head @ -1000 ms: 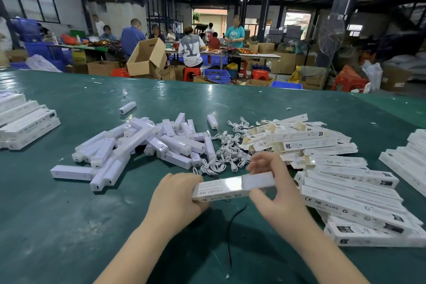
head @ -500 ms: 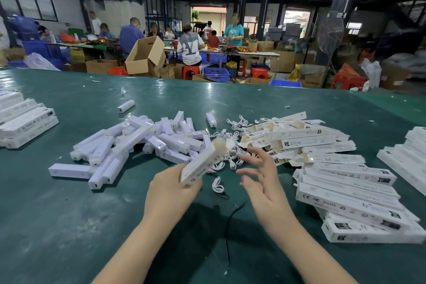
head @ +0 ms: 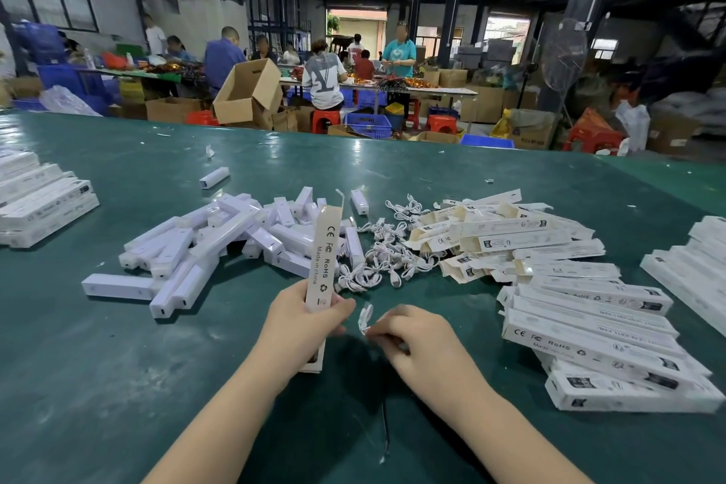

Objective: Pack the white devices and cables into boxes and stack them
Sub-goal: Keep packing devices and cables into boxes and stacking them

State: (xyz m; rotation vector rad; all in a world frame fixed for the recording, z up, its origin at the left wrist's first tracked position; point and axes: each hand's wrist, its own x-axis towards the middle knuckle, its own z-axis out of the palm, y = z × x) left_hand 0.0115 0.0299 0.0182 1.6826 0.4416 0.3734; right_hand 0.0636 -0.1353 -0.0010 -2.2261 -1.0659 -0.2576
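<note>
White box (head: pixel 324 259) stands near-upright, open flap upward, gripped by left hand (head: pixel 302 330); right hand (head: pixel 416 342) pinches a coiled cable (head: pixel 365 319).

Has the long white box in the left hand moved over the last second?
Yes. The long white cardboard box swung from flat to upright, nearer the white device pile.

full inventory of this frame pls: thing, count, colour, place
held box: one, white, upright in left hand, top flap open
held cable: one, white, coiled, in right hand
loose devices: a heap, white, left of centre
loose cables: a tangle, white, centre
boxes: many, white, piled right of centre
box stacks: white, at the far left and far right edges
table: one, green
cardboard cartons: several, brown, background
left hand: grips the held box
right hand: pinches the held cable
</note>
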